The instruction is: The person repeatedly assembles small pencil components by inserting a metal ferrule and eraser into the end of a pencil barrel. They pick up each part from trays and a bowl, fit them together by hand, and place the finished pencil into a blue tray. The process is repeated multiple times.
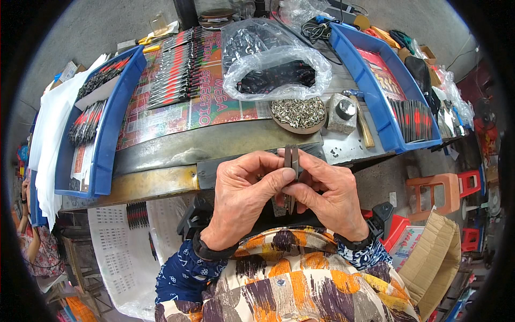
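Above the metal workbench [177, 145], both hands' fingers [279, 180] pinch a slim dark metal piece [291, 156] upright between them.

There's a clear plastic bag [276, 59] at the bench's far side. A colourful printed poster [177, 107] lies flat left of it. A brown cardboard box [437, 252] sits lower right.

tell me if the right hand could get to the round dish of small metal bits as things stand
Probably yes, once freed. The right hand is pinching a narrow dark metal piece together with the left hand. The round dish sits just beyond on the workbench, with nothing between.
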Tool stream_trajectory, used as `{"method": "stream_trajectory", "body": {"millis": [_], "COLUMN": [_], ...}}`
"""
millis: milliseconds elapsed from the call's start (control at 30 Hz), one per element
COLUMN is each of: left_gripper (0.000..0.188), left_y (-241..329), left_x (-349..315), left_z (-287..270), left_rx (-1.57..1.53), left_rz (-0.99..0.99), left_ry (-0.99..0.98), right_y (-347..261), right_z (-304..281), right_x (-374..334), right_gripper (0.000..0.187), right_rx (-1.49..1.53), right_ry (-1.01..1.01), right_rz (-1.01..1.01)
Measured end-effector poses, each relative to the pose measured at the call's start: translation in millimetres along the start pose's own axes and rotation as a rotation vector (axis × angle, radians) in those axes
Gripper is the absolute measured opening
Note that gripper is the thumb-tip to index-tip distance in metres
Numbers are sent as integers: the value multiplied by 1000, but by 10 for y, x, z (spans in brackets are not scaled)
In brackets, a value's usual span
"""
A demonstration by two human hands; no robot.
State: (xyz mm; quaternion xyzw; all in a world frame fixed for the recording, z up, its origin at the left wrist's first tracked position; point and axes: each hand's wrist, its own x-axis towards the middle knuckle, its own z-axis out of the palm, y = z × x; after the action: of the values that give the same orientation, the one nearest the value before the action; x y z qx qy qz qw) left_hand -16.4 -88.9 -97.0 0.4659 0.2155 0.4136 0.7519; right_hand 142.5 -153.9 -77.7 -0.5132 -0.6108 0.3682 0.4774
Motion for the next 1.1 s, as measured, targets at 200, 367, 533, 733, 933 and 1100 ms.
{"method": "stream_trajectory", "body": {"millis": [200, 367, 533, 733, 933, 1100], "left_gripper": [16, 14, 12, 11, 12, 14], "left_y": [51, 149, 271, 524, 740, 868], "left_x": [78, 174, 289, 474, 682, 817], "left_z": [9, 23, 75, 104, 151, 186], "left_rx": [-4, 37, 48, 189, 215, 241], "left_rz": [16, 38, 100, 243, 312, 361], "left_ry": [-4, -18, 1, -73, -117, -164], "right_y": [-20, -69, -147, -260, -384, -461], "right_z": [-12, -45, -86, -132, -250, -323], "right_x": [75, 172, 304, 533, 767, 883], "right_gripper": [47, 46, 47, 46, 45, 44], "right_rx": [-19, 7, 39, 76, 53, -6], "right_ry": [55, 52, 45, 96, 105, 134], "right_rz": [-7, -14, -52, -154, -263, -340]}}
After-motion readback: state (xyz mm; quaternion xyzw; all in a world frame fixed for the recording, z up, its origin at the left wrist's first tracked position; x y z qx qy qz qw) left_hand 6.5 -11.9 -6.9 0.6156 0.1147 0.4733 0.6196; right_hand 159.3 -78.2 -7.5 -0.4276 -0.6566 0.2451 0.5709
